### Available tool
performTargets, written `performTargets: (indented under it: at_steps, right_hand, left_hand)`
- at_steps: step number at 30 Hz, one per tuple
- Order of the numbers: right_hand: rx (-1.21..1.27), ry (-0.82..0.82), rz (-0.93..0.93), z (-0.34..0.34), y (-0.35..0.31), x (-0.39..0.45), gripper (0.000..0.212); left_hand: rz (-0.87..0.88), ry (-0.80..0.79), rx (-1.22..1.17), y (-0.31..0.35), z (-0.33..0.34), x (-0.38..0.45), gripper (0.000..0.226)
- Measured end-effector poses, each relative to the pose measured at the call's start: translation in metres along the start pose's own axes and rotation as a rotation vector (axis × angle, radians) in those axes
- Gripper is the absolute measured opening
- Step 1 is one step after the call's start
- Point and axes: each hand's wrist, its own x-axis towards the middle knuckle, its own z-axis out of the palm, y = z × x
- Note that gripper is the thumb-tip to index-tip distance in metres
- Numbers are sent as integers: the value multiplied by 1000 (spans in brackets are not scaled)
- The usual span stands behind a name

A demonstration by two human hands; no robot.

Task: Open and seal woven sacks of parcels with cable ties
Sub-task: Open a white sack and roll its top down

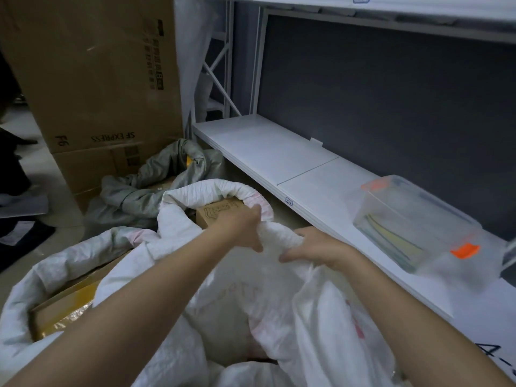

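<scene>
A white woven sack (268, 308) stands in front of me, its mouth bunched up at the top. My left hand (243, 227) and my right hand (318, 247) both clutch the gathered fabric of that mouth, close together. Just beyond it, another white sack (212, 191) has a rolled-down rim and a brown cardboard parcel (217, 215) showing inside. At lower left a third white sack (25, 291) lies open with a cardboard box (67, 305) in it. No cable tie shows in either hand.
A low white shelf (265, 152) runs along the right with a clear plastic box (416, 224) with orange clips on it. A grey sack (156, 177) lies crumpled on the floor. A tall cardboard carton (92, 79) stands at the back left.
</scene>
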Motion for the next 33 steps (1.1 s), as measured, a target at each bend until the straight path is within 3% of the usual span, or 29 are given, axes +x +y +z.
performTargets:
  at_steps: [2,4,5,9,13,15,18,21,24,29,33]
  right_hand:
    - [311,-181,16,-5,-4,-10,26]
    - [406,-254,13,-8,-3,-15,30]
    - [358,-236,3,-9,-1,-16,30]
    - [-369,19,-6,-24,8,-18,35]
    - [-573,196,-15,-31,-9,-30,45]
    - [-512,188,-20,-31,-17,-34,44]
    - [-153,144,-14,-33,-17,-42,34]
    - [101,142,-62,-34,-4,-51,44]
    - [61,188,-100,-29,20,-53,40]
    - [-251,481,79,-25,54,-38,25]
    - [-359,446,224,-41,41,-38,23]
  left_hand:
    - [121,148,184,22,16,-4,68]
    - [213,166,141,31,21,-5,54]
    - [201,139,62,29,17,-4,46]
    - [79,2,-62,0,3,11,41]
    - [7,93,-21,0,-2,20,49]
    - [-30,161,4,3,-1,23,49]
    - [-92,188,-23,2,4,27,45]
    - [-103,254,-54,1,10,27,35]
    - [-103,310,-51,5,13,22,31]
    - [-122,331,15,21,16,14,23]
    - [-95,348,9,24,15,12,24]
